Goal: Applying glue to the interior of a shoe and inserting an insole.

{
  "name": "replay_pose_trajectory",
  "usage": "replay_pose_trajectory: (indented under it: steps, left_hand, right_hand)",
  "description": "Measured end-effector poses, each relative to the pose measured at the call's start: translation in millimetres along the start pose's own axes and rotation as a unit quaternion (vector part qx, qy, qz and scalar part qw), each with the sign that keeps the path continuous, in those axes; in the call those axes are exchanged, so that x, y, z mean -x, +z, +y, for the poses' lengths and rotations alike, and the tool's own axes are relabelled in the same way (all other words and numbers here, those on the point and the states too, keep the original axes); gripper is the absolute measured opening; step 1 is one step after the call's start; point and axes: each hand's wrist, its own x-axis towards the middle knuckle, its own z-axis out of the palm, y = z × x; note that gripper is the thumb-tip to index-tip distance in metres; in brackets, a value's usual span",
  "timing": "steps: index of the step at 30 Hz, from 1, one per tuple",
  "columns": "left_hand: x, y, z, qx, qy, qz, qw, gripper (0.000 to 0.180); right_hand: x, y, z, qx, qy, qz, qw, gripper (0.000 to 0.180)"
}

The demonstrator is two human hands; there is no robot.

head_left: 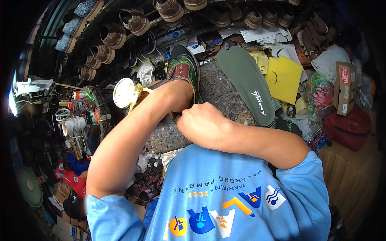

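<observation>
A two-tone lace-up shoe (183, 66), dark green and reddish brown with a black toe, lies on a rough grey stone block (213, 84), its toe pointing away from me. My left hand (181, 95) reaches into the shoe's opening, and its fingers are hidden inside. At the heel end, my right hand (201, 122) is closed in a fist against the shoe's back edge; its fingertips are out of sight. To the right of the shoe, a dark green insole (245, 82) with white lettering rests across the block.
An open pot (124, 93) smeared with yellowish residue stands left of my left forearm. Yellow sheets (284, 80) lie beyond the insole. Brown shoes (134, 21) line racks at the back. On the right are a cardboard box (344, 88) and a red bag (349, 127).
</observation>
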Motion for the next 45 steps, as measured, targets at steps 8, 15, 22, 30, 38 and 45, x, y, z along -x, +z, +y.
replay_pose_trajectory:
  steps: [8,15,22,30,38,45]
  left_hand:
    - [12,-9,5,-0.047,0.06,-0.025,0.997,0.025]
    - [14,-8,6,-0.02,0.054,-0.001,0.998,0.024]
    - [17,-4,7,-0.002,0.04,0.028,0.999,0.023]
    - [28,1,11,0.016,0.024,0.062,0.998,0.023]
    - [120,18,-14,0.199,0.071,0.437,0.874,0.037]
    - [101,74,18,0.234,0.088,0.284,0.925,0.026]
  right_hand:
    - [3,4,1,-0.005,-0.004,0.031,0.999,0.013]
    - [1,5,7,-0.028,-0.009,0.03,0.999,0.015]
    - [2,5,8,-0.025,-0.013,0.025,0.999,0.015]
    - [6,3,3,-0.016,-0.016,0.023,0.999,0.014]
    - [9,-21,20,0.02,-0.037,0.056,0.998,0.009]
    - [-19,-27,61,0.086,-0.119,0.042,0.988,0.012]
